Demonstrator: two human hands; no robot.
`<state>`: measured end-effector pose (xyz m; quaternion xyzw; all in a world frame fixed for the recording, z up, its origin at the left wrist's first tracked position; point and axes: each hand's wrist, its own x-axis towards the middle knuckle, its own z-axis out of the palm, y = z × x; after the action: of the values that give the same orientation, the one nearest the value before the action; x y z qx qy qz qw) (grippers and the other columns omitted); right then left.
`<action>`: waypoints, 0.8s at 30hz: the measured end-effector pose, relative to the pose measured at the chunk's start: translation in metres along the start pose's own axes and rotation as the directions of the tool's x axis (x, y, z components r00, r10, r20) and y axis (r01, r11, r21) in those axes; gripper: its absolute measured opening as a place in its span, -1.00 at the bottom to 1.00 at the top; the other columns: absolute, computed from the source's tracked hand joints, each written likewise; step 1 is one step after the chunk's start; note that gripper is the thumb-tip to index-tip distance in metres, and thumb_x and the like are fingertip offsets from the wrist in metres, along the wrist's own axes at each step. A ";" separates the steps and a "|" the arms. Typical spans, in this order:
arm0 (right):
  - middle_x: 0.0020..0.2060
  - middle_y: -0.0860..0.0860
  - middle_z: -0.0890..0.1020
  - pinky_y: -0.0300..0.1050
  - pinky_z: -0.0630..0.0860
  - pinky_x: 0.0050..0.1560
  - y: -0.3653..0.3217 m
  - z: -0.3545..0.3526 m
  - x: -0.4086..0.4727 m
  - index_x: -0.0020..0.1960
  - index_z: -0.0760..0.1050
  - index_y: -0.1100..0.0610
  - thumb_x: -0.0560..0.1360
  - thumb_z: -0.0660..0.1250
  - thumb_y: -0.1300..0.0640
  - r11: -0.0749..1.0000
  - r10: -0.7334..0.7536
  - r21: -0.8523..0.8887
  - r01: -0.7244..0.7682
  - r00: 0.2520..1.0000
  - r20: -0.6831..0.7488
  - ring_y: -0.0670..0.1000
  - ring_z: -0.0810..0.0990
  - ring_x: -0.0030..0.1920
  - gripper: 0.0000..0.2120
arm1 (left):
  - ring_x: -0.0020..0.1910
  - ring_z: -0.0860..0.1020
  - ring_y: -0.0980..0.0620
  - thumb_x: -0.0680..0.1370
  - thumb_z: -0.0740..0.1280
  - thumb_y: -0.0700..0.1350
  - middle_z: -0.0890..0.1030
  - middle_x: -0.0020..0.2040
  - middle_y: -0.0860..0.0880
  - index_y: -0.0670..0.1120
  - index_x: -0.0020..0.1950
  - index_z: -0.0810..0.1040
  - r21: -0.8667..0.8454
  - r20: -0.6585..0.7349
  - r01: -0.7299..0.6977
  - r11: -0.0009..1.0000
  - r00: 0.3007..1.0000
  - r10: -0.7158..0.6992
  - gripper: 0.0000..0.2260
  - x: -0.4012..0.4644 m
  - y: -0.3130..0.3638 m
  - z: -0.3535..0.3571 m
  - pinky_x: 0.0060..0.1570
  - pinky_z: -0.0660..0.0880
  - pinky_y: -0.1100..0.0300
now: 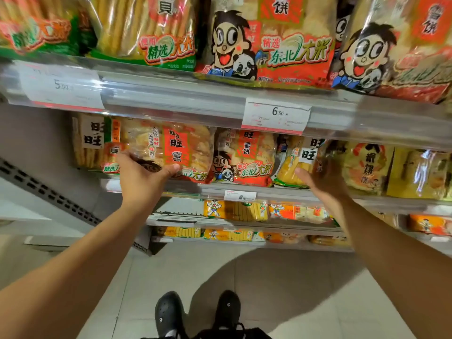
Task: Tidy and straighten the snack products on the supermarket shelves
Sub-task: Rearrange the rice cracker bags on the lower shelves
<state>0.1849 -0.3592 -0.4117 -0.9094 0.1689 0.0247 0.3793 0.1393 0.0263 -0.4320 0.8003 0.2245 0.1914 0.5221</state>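
On the middle shelf stand several rice-cracker bags. My left hand grips the lower left corner of a red snow-cracker bag, thumb on its front. To its right stands a second red bag with a cartoon boy. My right hand, blurred, has its fingers spread against a yellow-green cracker bag and a darker yellow bag; whether it grips either is unclear. A green-trimmed bag stands left of my left hand.
The upper shelf holds large green and red cartoon bags, with price tags on its clear rail. Lower shelves carry small yellow and orange packs. A grey perforated panel lies left. My black shoes stand on tiled floor.
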 end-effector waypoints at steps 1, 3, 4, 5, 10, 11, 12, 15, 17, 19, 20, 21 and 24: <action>0.35 0.13 0.40 0.25 0.39 0.30 0.000 -0.001 0.002 0.47 0.16 0.09 0.33 0.42 -0.36 1.000 0.008 -0.019 -0.008 1.000 0.006 0.25 0.41 0.32 -0.08 | -0.18 0.40 0.36 0.22 0.63 0.09 0.37 -0.08 0.18 0.01 0.10 0.21 0.004 -0.006 -0.013 1.000 1.000 0.013 -0.30 -0.001 0.004 -0.001 -0.28 0.32 0.57; 0.39 0.13 0.38 0.14 0.40 0.29 0.000 -0.001 0.006 0.48 0.17 0.09 0.26 0.41 -0.42 1.000 0.007 -0.004 -0.007 1.000 0.025 0.19 0.42 0.31 -0.01 | -0.15 0.42 0.42 0.18 0.64 0.11 0.40 -0.06 0.19 0.02 0.10 0.21 0.004 -0.010 -0.029 1.000 1.000 0.029 -0.27 -0.001 0.010 -0.004 -0.24 0.33 0.56; 0.39 0.12 0.39 0.05 0.40 0.24 0.000 0.000 0.007 0.48 0.17 0.09 0.23 0.41 -0.45 1.000 -0.001 0.025 0.000 0.999 0.037 0.12 0.43 0.26 0.02 | -0.13 0.43 0.40 0.17 0.64 0.12 0.41 -0.04 0.19 0.04 0.12 0.21 0.003 -0.013 -0.032 0.999 0.999 0.033 -0.25 -0.002 0.013 -0.006 -0.21 0.32 0.53; 0.37 0.10 0.41 -0.03 0.38 0.19 -0.001 0.000 0.009 0.47 0.19 0.10 0.20 0.41 -0.47 0.998 -0.009 0.058 0.006 0.999 0.043 0.05 0.43 0.20 0.05 | -0.10 0.45 0.36 0.16 0.64 0.13 0.44 -0.02 0.19 0.05 0.16 0.22 -0.002 -0.018 -0.038 0.999 0.999 0.038 -0.23 -0.003 0.015 -0.008 -0.16 0.31 0.51; 0.24 0.08 0.50 -0.03 0.45 0.18 -0.002 0.010 0.018 0.34 0.30 0.09 0.09 0.42 -0.49 0.981 0.007 0.195 -0.005 1.000 -0.011 0.09 0.49 0.21 0.02 | 0.09 0.57 0.04 0.14 0.61 0.25 0.59 0.08 0.10 0.09 0.19 0.36 -0.022 -0.019 -0.036 0.999 0.999 0.036 -0.25 -0.009 0.025 -0.019 0.14 0.52 0.02; 0.28 0.09 0.47 0.05 0.45 0.25 -0.002 0.011 0.019 0.38 0.27 0.10 0.10 0.43 -0.48 0.976 0.020 0.219 -0.016 1.000 -0.018 0.12 0.47 0.26 0.04 | 0.08 0.58 0.00 0.12 0.60 0.29 0.60 0.07 0.07 0.09 0.17 0.37 -0.025 -0.018 -0.025 0.999 1.000 0.024 -0.26 -0.012 0.027 -0.020 0.13 0.53 -0.05; 0.32 0.09 0.43 0.11 0.42 0.30 -0.001 0.011 0.019 0.42 0.23 0.11 0.13 0.43 -0.46 0.971 0.031 0.237 -0.023 0.999 -0.032 0.13 0.43 0.30 0.07 | 0.06 0.59 -0.02 0.10 0.58 0.33 0.60 0.05 0.05 0.09 0.13 0.37 -0.024 -0.018 -0.014 1.000 1.000 0.013 -0.26 -0.016 0.029 -0.021 0.10 0.54 -0.06; 0.30 0.06 0.46 0.12 0.44 0.28 0.001 0.005 0.012 0.44 0.25 0.13 0.18 0.43 -0.45 0.969 -0.005 0.243 0.033 0.993 -0.114 0.10 0.45 0.27 0.03 | -0.01 0.59 0.07 0.04 0.54 0.41 0.60 -0.03 0.13 0.15 0.05 0.35 -0.012 -0.036 0.016 1.000 0.999 -0.017 -0.27 -0.032 0.028 -0.026 -0.06 0.51 0.12; 0.19 0.02 0.57 0.05 0.52 0.18 0.003 0.001 0.002 0.38 0.34 0.13 0.20 0.46 -0.41 0.962 -0.045 0.263 0.074 0.992 -0.115 0.07 0.54 0.18 -0.06 | -0.04 0.57 0.17 0.03 0.53 0.42 0.59 -0.04 0.21 0.21 0.04 0.35 -0.002 -0.054 0.038 0.999 0.998 -0.038 -0.28 -0.045 0.025 -0.029 -0.12 0.45 0.23; 0.10 -0.05 0.63 0.01 0.55 0.13 0.002 0.000 -0.013 0.34 0.40 0.11 0.26 0.53 -0.26 0.937 -0.077 0.336 0.094 0.995 -0.063 -0.01 0.61 0.10 -0.21 | -0.07 0.55 0.27 0.03 0.53 0.43 0.58 -0.06 0.26 0.24 0.03 0.35 0.005 -0.073 0.060 0.998 0.996 -0.059 -0.30 -0.057 0.020 -0.032 -0.16 0.42 0.27; 0.06 -0.09 0.66 -0.01 0.56 0.11 0.001 0.001 -0.022 0.30 0.43 0.08 0.29 0.55 -0.17 0.920 -0.096 0.379 0.102 0.995 -0.035 -0.07 0.63 0.06 -0.31 | -0.08 0.55 0.29 0.03 0.53 0.42 0.58 -0.07 0.26 0.25 0.03 0.35 0.003 -0.083 0.069 0.998 0.994 -0.068 -0.31 -0.062 0.018 -0.035 -0.15 0.44 0.26; 0.02 -0.11 0.67 -0.04 0.57 0.07 0.000 0.003 -0.031 0.23 0.47 0.04 0.31 0.56 -0.10 0.902 -0.114 0.417 0.109 0.993 -0.014 -0.13 0.64 0.02 -0.43 | -0.07 0.55 0.28 0.03 0.54 0.40 0.59 -0.07 0.26 0.24 0.04 0.35 0.003 -0.090 0.077 0.997 0.993 -0.077 -0.30 -0.068 0.014 -0.038 -0.11 0.47 0.21; -0.07 -0.19 0.69 -0.20 0.51 -0.05 -0.005 0.018 -0.059 0.06 0.47 -0.08 0.31 0.58 -0.02 0.870 -0.128 0.483 0.095 0.991 0.035 -0.24 0.64 -0.06 -0.59 | -0.02 0.60 0.13 0.07 0.58 0.32 0.62 -0.01 0.16 0.15 0.10 0.38 0.026 -0.081 0.097 0.995 0.992 -0.095 -0.28 -0.081 -0.001 -0.055 0.00 0.54 0.05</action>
<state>0.1324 -0.3263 -0.4115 -0.7937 0.1046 -0.0101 0.5991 0.0430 0.0225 -0.4181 0.7880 0.2863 0.1942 0.5093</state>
